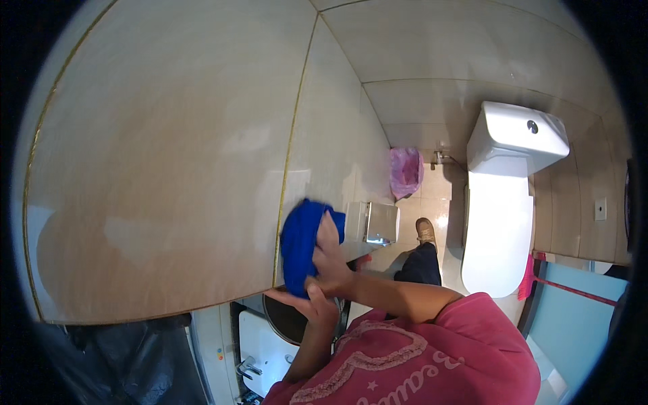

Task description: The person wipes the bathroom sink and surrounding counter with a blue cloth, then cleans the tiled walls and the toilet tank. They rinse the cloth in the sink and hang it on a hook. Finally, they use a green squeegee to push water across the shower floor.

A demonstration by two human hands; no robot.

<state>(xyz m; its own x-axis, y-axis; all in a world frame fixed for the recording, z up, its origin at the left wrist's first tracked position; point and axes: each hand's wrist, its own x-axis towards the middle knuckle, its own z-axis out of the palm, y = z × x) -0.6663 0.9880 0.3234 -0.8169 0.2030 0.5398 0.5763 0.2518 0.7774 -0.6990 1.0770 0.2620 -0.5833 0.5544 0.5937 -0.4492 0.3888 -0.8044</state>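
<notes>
A blue cloth [300, 246] lies bunched against the pale tiled wall [169, 182], close to a gold seam between tiles. My right hand [331, 260] presses the cloth to the wall, its fingers over the cloth's right side. Just below is my left hand [318, 309], fingers apart, one finger stretched left along the wall's lower edge. Its thumb comes close to the cloth's lower end; whether they touch I cannot tell. Part of the cloth is hidden under my right hand.
A white toilet [496, 233] stands at the right. A pink-lined bin [406, 172] sits in the far corner, and a metal paper holder [382, 223] juts from the wall. Below the wall edge are a white sink [266, 351] and black plastic sheeting [128, 361].
</notes>
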